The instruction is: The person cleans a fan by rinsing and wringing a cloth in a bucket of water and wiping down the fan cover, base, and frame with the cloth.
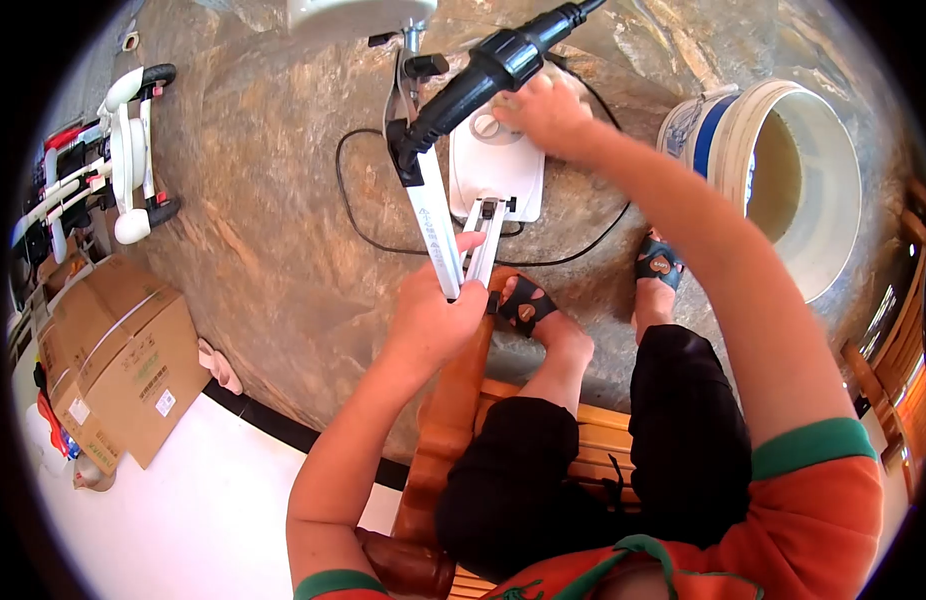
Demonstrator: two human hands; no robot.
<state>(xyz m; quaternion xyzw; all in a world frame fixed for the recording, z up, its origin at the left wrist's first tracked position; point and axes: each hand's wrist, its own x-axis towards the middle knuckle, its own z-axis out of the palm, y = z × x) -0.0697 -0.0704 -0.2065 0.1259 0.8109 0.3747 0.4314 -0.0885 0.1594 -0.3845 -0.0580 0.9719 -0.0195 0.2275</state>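
Remote feed: my left hand (438,315) grips the white jointed arm (435,228); my right hand (551,112) is at the white base (495,168) (grasping or released, I cannot tell).

Mottled brown-grey floor (273,200) beneath and around grip (438,315). Left of grip, nearer wearer: glossy white floor (243,500), brightly lit, edged by black strip (273,425). Slatted wooden bench (605,440) near-right of grip; slatted wooden furniture (905,335) far right. Cardboard box (133,360) well left.
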